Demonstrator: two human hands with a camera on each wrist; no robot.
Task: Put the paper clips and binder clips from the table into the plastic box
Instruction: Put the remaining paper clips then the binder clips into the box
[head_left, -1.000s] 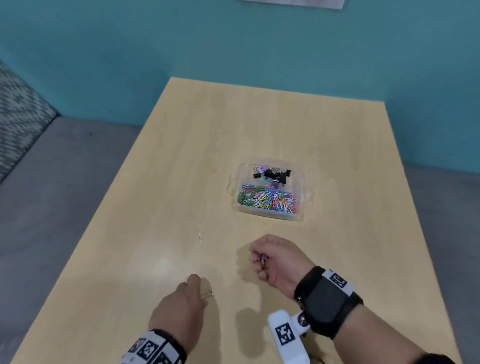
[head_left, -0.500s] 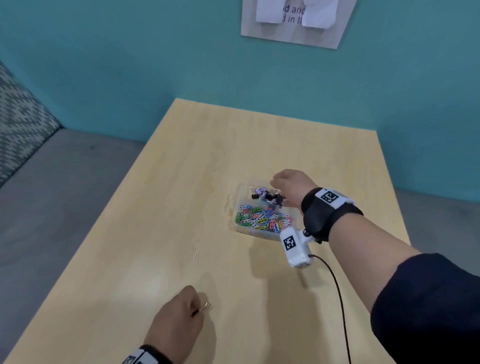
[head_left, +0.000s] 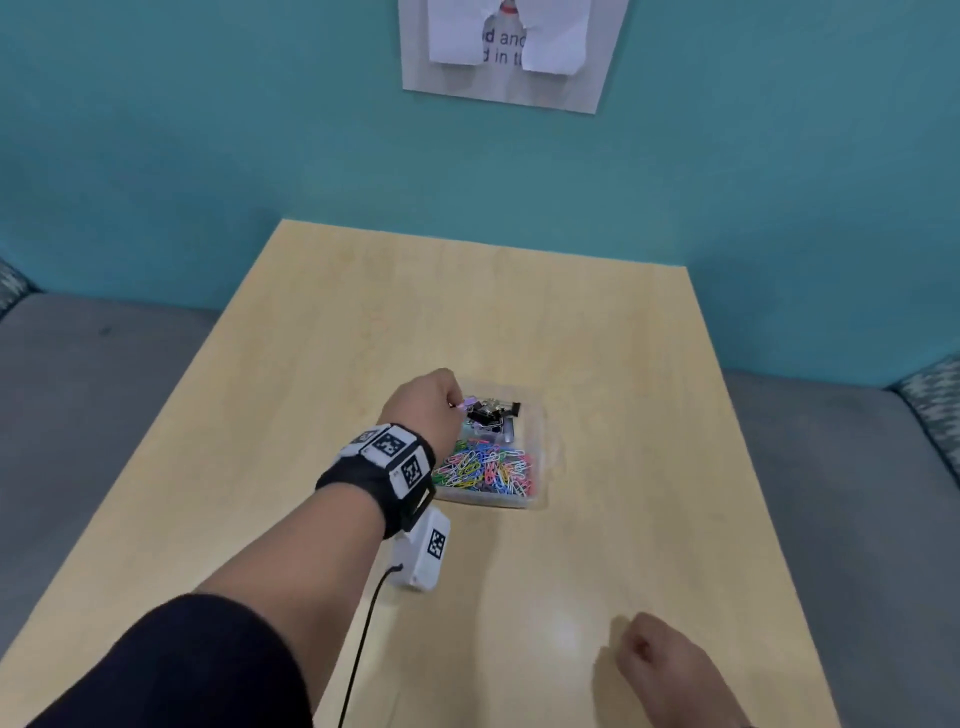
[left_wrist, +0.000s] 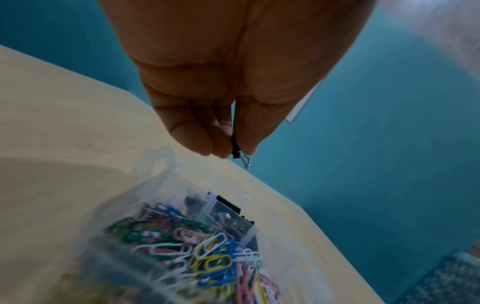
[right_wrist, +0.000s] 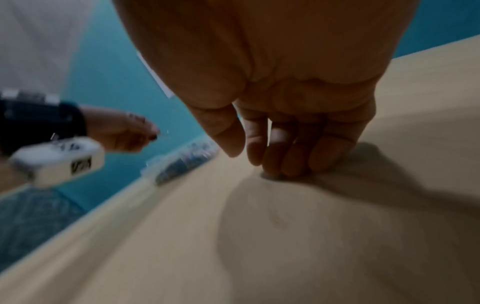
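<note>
The clear plastic box (head_left: 488, 500) sits mid-table, with coloured paper clips (head_left: 485, 470) in its near compartment and black binder clips (head_left: 491, 413) in the far one. My left hand (head_left: 457, 402) hovers over the far compartment. In the left wrist view that hand (left_wrist: 233, 152) pinches a small black binder clip (left_wrist: 240, 158) with a silver handle between thumb and fingers, above the box (left_wrist: 161, 164). My right hand (head_left: 639, 649) is at the near right of the table. Its fingers (right_wrist: 285, 164) are curled, tips on the wood, and nothing shows in them.
The light wooden table (head_left: 363, 312) stands against a teal wall with a paper notice (head_left: 504, 52). Grey seating runs along both sides. A white wrist camera unit (head_left: 423, 553) and its black cable hang under my left forearm.
My right hand has left the box and come back to the near right of the table. My left hand has carried its binder clip from the near edge to over the box. The head view has swung.
</note>
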